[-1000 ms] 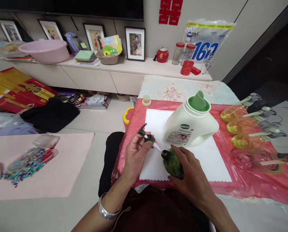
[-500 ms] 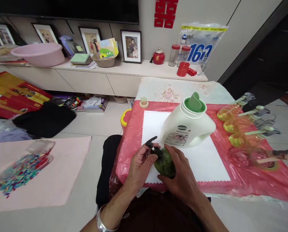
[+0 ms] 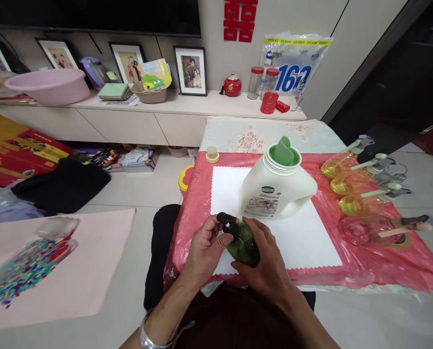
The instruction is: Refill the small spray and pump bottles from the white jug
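Note:
My left hand (image 3: 204,252) pinches a black pump head (image 3: 229,226) between thumb and fingers. The pump sits at the neck of a dark green, see-through bottle (image 3: 247,247), which tilts towards the left. Wrapped around the bottle's right side is my right hand (image 3: 270,259). Whether the pump is screwed tight I cannot tell. Just beyond my hands, a large whitish jug (image 3: 262,186) with a handle stands on a white mat (image 3: 307,249); a green spout (image 3: 284,153) shows in its open mouth.
A pale cap (image 3: 212,154) lies at the red table cover's (image 3: 191,213) far left. Several yellow oil bottles (image 3: 347,206) and pink bottles (image 3: 358,230) line the right side. Left, a pink sheet (image 3: 103,252) bears small coloured pieces. Behind runs a low cabinet (image 3: 180,127).
The pump head's nozzle has turned and now sits lower and closer to my left fingers. Both hands keep hold of pump and bottle. The whole view has shifted slightly.

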The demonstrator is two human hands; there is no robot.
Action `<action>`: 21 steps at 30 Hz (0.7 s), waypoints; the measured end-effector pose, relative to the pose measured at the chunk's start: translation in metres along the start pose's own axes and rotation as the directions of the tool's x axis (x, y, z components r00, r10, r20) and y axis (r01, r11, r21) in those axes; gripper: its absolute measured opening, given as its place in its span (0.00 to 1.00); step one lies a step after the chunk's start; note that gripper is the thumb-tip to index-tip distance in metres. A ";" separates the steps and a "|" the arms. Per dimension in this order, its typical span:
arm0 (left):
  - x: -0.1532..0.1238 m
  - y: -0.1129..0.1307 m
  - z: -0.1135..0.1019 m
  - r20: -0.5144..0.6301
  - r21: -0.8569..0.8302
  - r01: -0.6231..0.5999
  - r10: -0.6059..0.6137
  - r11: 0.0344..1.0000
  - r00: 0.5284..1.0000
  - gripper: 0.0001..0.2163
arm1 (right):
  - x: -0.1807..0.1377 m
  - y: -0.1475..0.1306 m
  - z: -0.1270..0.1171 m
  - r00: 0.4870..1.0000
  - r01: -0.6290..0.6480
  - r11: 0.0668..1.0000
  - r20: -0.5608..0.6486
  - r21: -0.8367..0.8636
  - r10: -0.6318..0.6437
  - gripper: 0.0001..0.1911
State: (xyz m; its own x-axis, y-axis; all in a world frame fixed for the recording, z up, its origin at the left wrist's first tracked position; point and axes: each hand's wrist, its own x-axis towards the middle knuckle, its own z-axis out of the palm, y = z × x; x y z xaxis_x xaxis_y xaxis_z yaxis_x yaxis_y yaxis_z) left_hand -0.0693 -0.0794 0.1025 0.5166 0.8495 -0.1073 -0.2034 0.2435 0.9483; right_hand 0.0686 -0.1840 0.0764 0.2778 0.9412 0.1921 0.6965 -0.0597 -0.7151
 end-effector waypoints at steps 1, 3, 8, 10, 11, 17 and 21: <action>0.000 -0.001 0.000 0.024 0.003 -0.008 0.007 1.000 1.000 0.13 | 0.000 0.000 0.000 1.000 -0.002 1.000 -0.002 0.012 0.002 0.57; -0.001 -0.003 0.000 0.028 0.010 -0.063 0.063 0.998 0.998 0.15 | 0.000 0.000 0.002 1.000 0.002 0.999 -0.015 0.033 -0.001 0.57; 0.002 -0.003 0.001 -0.085 0.129 -0.199 0.211 0.972 0.974 0.14 | 0.002 -0.003 0.006 0.999 0.034 0.999 -0.042 0.040 -0.033 0.60; 0.002 0.000 -0.002 -0.063 0.173 -0.178 0.191 0.969 0.980 0.12 | 0.002 -0.003 0.006 0.999 0.023 0.998 -0.044 0.060 -0.020 0.61; 0.002 0.002 -0.003 -0.039 0.186 -0.164 0.174 0.969 0.984 0.11 | 0.002 -0.003 0.006 0.999 0.013 0.997 -0.043 0.078 -0.010 0.61; -0.001 0.006 -0.010 0.104 0.279 -0.191 0.168 0.941 0.980 0.13 | 0.001 -0.002 0.006 0.998 0.001 0.983 -0.057 0.185 0.010 0.63; 0.000 0.006 -0.008 0.032 0.399 -0.247 0.256 0.883 0.966 0.13 | -0.001 -0.002 0.008 0.994 0.066 0.980 -0.096 0.190 -0.049 0.65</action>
State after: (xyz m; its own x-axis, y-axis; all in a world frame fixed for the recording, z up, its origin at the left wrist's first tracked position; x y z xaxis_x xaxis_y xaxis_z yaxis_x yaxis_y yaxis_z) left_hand -0.0768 -0.0741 0.1059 0.4739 0.8679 0.1485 0.0245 -0.1815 0.9831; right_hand 0.0616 -0.1818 0.0722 0.3060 0.9066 0.2906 0.5751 0.0672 -0.8153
